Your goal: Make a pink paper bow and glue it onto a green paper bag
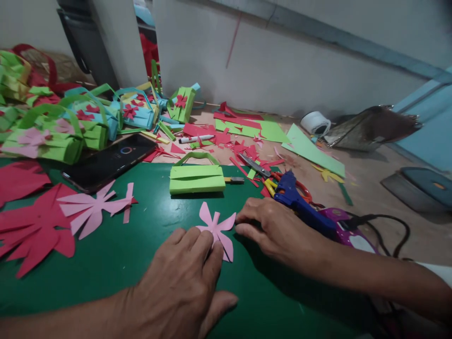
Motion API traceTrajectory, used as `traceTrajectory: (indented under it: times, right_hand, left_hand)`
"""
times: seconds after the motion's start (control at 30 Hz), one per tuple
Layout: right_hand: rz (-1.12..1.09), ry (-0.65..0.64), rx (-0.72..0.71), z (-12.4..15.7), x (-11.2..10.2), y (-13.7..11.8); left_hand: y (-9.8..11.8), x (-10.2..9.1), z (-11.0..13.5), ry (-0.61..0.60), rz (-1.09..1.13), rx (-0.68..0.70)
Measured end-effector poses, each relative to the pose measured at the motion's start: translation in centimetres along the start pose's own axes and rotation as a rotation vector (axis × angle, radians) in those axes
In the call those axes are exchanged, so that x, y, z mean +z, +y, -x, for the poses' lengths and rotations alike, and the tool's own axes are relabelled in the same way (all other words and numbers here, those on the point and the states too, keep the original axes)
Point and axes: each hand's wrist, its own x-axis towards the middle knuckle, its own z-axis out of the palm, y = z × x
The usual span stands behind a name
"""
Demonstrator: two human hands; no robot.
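A pink paper flower [221, 227] with narrow petals lies on the green board. The fingers of my left hand [183, 273] are closed over its lower left side and press it down, hiding part of it; the thumb sticks out to the right. At the tip of the upper right petal, the thumb and index finger of my right hand [270, 228] are drawn together, closed at the petal's edge. Just beyond the flower sits a small green paper handbag [197, 180] with a handle. A craft knife [234, 180] pokes out at its right side.
A blue glue gun [294, 195] and scissors [259, 167] lie by my right forearm. Red paper flowers [38, 221], another pink flower [95, 207] and a phone [111, 160] are at left. Finished paper bags [45, 141] and scraps [222, 137] line the back.
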Motion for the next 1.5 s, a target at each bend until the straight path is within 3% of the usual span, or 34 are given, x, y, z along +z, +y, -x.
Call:
traceTrajectory:
  times: [0.2, 0.4, 0.63, 0.8, 0.9, 1.1, 1.27, 1.4, 1.5]
  right_hand:
    - [-0.136, 0.249, 0.025, 0.1, 2.0, -0.1]
    - [-0.15, 0.359, 0.085, -0.4, 2.9, -0.6]
    - [-0.128, 0.333, 0.093, -1.8, 2.4, -0.6]
    - [-0.085, 0.314, 0.056, -2.1, 2.4, -0.6]
    - [-0.095, 0.329, 0.027, -2.0, 2.5, -0.6]
    - [-0.134, 0.341, 0.007, -2.3, 2.6, -0.6]
    - [-0.092, 0.383, 0.019, -2.7, 2.9, -0.6]
    - [-0.047, 0.421, 0.018, -2.8, 3.2, -0.6]
    - [-0.062, 0.429, -0.001, -2.8, 3.3, -0.6]
  left_hand:
    - [0.7, 1.6, -0.1, 0.16, -0.013, 0.003]
    - [1.3, 1.6, 0.6, 0.227, -0.071, 0.036]
    - [1.1, 0.8, 0.7, 0.089, -0.05, 0.058]
    - [-0.1, 2.4, 1.1, 0.284, -0.087, 0.165]
    - [-0.5, 2.9, 1.3, 0.342, -0.086, 0.194]
    - [-0.5, 2.4, 1.3, 0.275, -0.086, 0.142]
    - [-0.8, 2.6, 1.2, 0.318, -0.066, 0.21]
    - [-0.9, 2.7, 1.0, 0.286, -0.066, 0.195]
    - [-1.0, 3.0, 1.0, 0.349, -0.069, 0.222]
